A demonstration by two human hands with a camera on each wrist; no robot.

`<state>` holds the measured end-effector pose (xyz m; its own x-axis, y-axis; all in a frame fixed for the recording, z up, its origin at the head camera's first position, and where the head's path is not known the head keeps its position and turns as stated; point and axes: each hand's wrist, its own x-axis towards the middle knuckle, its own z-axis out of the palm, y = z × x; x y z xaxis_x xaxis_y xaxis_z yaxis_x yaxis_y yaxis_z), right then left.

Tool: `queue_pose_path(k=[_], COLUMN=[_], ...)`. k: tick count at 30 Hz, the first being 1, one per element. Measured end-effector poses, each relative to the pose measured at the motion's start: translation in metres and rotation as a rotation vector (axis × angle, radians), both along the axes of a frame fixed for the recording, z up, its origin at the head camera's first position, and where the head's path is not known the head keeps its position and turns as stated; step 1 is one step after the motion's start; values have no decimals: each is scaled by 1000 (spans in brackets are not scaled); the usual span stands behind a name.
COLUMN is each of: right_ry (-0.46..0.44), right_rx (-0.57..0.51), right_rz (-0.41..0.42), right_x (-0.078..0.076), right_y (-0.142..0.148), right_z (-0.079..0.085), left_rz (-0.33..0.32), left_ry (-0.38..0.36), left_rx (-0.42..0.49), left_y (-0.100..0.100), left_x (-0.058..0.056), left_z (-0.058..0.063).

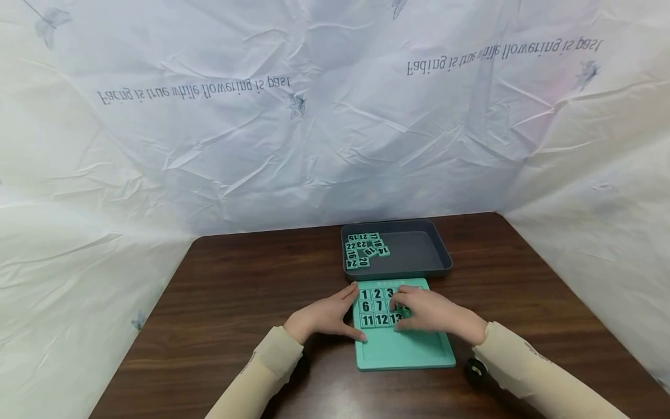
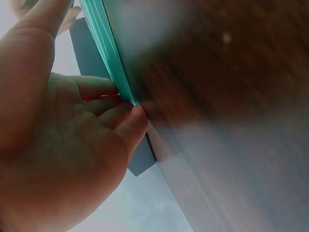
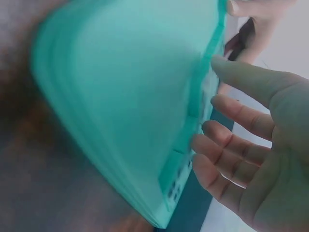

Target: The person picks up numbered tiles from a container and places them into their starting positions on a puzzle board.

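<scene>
A mint-green number puzzle board lies on the table with rows of number tiles in its upper part. Tiles 1, 2, 3, 6, 7, 11, 12 and 13 can be read; others are hidden beneath my right hand. That hand's fingertips rest on the tiles, its thumb at tile 13, with no loose tile showing between them in the right wrist view. My left hand spreads along the board's left side, thumb on the lower edge and fingers at the upper corner. Its fingertips touch the board's rim.
Directly behind the board stands a dark grey tray, with several loose number tiles in its left half, turned various ways. Brown wooden tabletop surrounds both. A white printed sheet hangs behind the table and at its sides.
</scene>
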<state>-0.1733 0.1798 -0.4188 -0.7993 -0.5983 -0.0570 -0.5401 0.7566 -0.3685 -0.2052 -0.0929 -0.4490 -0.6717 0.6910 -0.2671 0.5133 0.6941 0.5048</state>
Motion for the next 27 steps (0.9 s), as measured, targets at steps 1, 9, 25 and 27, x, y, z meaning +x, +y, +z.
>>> queue_pose_path(k=[1,9,25,27], right_ry=[0,38,-11,-41], right_rx=[-11,-118,-127,-96], right_rz=[5,-13,-105,-98], right_x=[-2,-34,-129,-137], right_y=[1,5,5,4], right_z=[2,34,62,58], left_rz=[1,-4,-68,-73], left_ry=[-2,14,283,290], left_rx=[2,-21,-163,-164], left_y=[0,1,-4,-5], left_x=[1,4,17,18], left_z=[0,5,2,2])
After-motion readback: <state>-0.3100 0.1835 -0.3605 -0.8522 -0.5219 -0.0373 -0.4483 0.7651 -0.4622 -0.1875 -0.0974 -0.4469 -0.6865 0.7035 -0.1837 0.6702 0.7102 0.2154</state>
